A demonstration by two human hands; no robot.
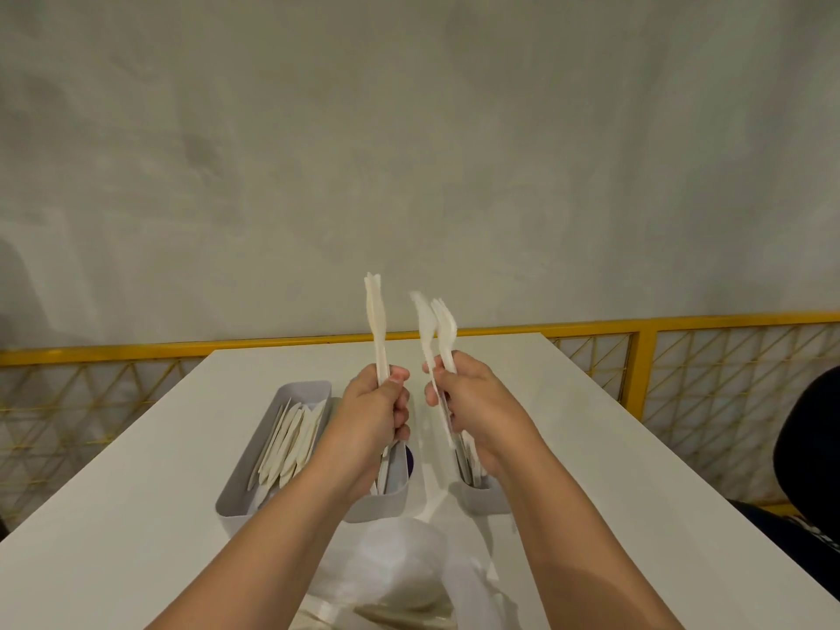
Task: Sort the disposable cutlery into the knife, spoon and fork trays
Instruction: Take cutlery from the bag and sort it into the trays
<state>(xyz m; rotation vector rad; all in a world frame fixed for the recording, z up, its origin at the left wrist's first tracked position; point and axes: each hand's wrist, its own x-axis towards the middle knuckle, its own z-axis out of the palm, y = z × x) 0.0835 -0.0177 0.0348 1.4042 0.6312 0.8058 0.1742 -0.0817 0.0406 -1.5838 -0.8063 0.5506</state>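
- l hand (377, 404) fist wrapped round a fork stack (375, 320), upright, tines up, well above the table (136, 493). stack looks squared up, prob so it drops in as one.
- r hand (468, 397) fingers curled round a 2nd fork bunch (434, 327), tines up, tilted a bit left. blurry, count unclear, tips fan apart.
- both bunches near each other but apart, over the trays, not in any tray yet.
- left tray (236, 502) holds flat pointed pcs, look like knives (288, 441), lying lengthwise.
- mid tray (386, 502) mostly hidden under l wrist, contents can't tell.
- right tray (488, 495) behind r wrist, some pcs inside, type unclear.
- plastic bag (400, 561) at near edge, prob the source. pale pcs show through.
- judgement: mid-task, fork step. next move needs the fork tray, can't confirm which it is from here.
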